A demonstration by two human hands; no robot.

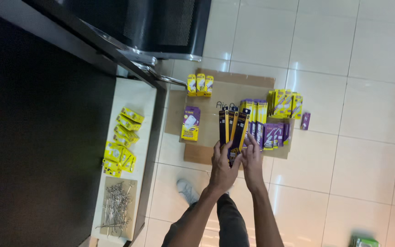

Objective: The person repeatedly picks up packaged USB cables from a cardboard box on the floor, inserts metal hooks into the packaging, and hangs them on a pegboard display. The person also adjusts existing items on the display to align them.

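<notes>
1. Fingers of the left hand [222, 167] are curled shut around the lower ends of three long black-and-yellow packages [233, 130], which fan upward from the grip.
2. Fingers of the right hand [253, 160] are loosely bent, their tips touching the right edge of the nearest of those packages; whether they pinch it cannot be told.
3. Both hands are held above the near edge of a flat cardboard sheet [206, 103] lying on the white tiled floor [357, 151].
4. Near the sheet's far edge stands a row of three small yellow boxes [200, 85].
5. Toward its left side lies a purple-and-yellow box [191, 123].
6. Along its right side stand packs in purple and yellow [270, 123], with one small purple pack [305, 120] just off the right edge on the tiles.
7. To the left, a pale shelf [136, 98] carries a heap of yellow boxes [120, 146] and, at its near end, a pile of metal hooks [116, 208].
8. A white shoe [187, 190] shows on the floor by the person's leg.
</notes>
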